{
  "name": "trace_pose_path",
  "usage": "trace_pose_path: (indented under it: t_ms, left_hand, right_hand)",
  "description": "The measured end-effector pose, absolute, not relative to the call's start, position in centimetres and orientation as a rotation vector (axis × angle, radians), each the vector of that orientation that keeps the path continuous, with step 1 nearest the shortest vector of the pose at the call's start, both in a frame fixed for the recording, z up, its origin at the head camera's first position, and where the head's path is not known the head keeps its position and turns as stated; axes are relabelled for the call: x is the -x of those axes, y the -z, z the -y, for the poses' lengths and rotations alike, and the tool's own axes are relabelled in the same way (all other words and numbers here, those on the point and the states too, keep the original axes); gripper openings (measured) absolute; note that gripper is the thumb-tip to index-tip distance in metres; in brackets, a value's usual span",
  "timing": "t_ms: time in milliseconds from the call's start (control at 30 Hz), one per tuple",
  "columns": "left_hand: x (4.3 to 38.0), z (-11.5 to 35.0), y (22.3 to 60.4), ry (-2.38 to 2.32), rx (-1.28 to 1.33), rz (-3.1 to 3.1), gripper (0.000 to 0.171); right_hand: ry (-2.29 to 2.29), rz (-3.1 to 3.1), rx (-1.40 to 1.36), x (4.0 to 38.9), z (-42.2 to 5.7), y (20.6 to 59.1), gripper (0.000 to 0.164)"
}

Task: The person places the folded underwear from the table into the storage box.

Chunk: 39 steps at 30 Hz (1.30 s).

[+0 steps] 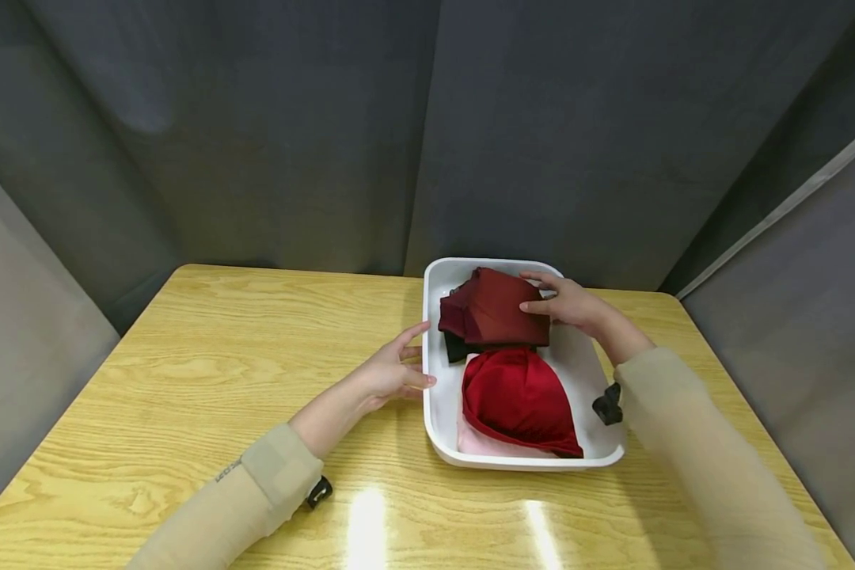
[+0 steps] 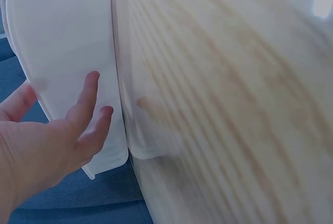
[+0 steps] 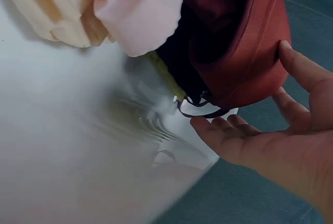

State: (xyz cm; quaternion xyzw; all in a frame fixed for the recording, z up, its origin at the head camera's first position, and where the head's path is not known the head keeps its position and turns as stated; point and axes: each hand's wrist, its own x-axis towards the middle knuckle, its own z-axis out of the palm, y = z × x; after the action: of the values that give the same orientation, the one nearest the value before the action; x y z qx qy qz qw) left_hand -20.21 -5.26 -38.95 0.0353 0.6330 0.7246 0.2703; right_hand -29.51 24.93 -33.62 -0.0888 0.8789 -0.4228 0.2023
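Observation:
A white plastic bin [image 1: 438, 431] stands on the table, with folded garments lying inside. At its back lies a dark red molded-cup bra [image 1: 507, 309], folded, its rust-coloured cup [image 3: 255, 57] seen close in the right wrist view. My right hand [image 1: 566, 305] reaches over the bin's right side. Its fingertips touch the cup's edge, fingers spread around it. A bright red satin bra [image 1: 516, 396] lies in front, on top of a pale pink garment [image 1: 488, 446]. My left hand [image 1: 388, 372] is at the bin's left wall, fingers loosely spread, fingertips right at the rim.
Under the dark red bra, a black garment [image 1: 457, 348] shows in the bin. In the right wrist view a cream garment [image 3: 57, 13] lies beside the pink one. The wooden table [image 1: 207, 356] ends at a grey curtain [image 1: 292, 158] behind.

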Motion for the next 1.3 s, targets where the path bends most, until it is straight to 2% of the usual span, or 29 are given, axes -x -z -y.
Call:
trace_pose_path:
  t_ms: [567, 1100, 1300]
  left_hand:
    - [20.6, 5.7, 37.7, -1.871, -0.108, -1.969, 0.085]
    - [19.8, 10.0, 32.3, -1.634, -0.292, -2.343, 0.071]
    - [18.8, 11.6, 30.9, -1.484, -0.379, -2.562, 0.072]
  right_hand:
    - [1.190, -2.564, 0.312, 27.6, -26.1, 29.6, 0.075]
    - [1.368, -2.717, 0.342, 22.5, -26.9, 26.5, 0.063]
    - [1.396, -2.835, 0.321, 20.5, -27.0, 25.8, 0.058]
